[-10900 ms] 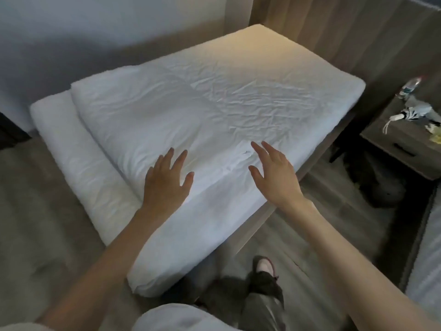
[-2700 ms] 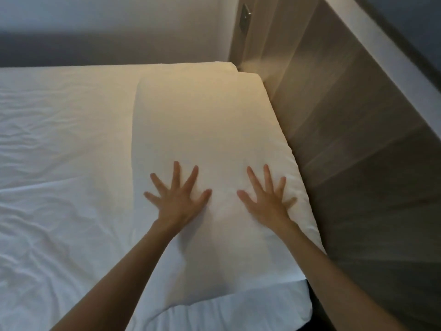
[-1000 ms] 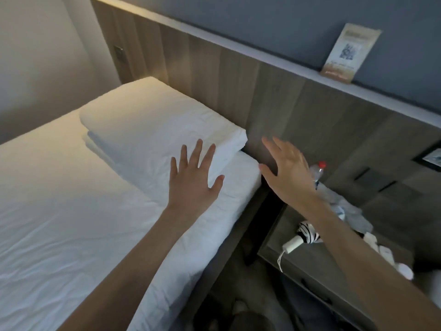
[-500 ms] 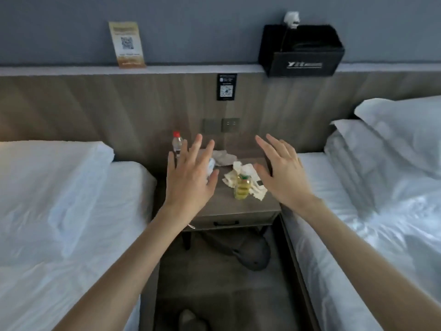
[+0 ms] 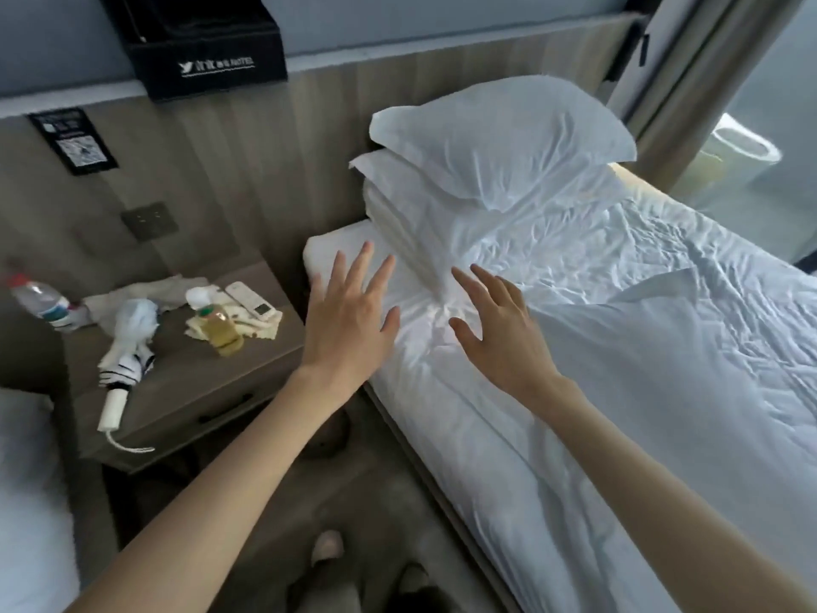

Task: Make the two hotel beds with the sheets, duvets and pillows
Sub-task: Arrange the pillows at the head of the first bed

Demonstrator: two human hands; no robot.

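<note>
1. We see the left hand (image 5: 349, 320) palm down with its fingers straight and spread, holding nothing. It is over the mattress (image 5: 331, 247) corner next to the nightstand (image 5: 185, 391).
2. The right hand (image 5: 499, 334) is just beside it, fingers likewise spread and empty, above a puckered patch of sheet (image 5: 574, 258). We cannot tell whether either palm touches the linen.
3. The pillow (image 5: 504, 134) lies on a folded white stack (image 5: 415, 210) at the head of the bed, against the headboard (image 5: 265, 148) and just beyond the fingertips.
4. The crumpled sheet covers the mattress. The duvet (image 5: 685, 391) lies over the near and right part, with one corner pointing toward the pillow.
5. The nightstand, left of this bed, carries a yellow bottle (image 5: 219, 327), a remote (image 5: 252, 300), a folded umbrella (image 5: 126, 360), a water bottle (image 5: 40, 303) and some crumpled cloths.
6. A black box (image 5: 203, 46) sits on the ledge above the headboard, and the edge of the second bed (image 5: 26, 502) shows at lower left.
</note>
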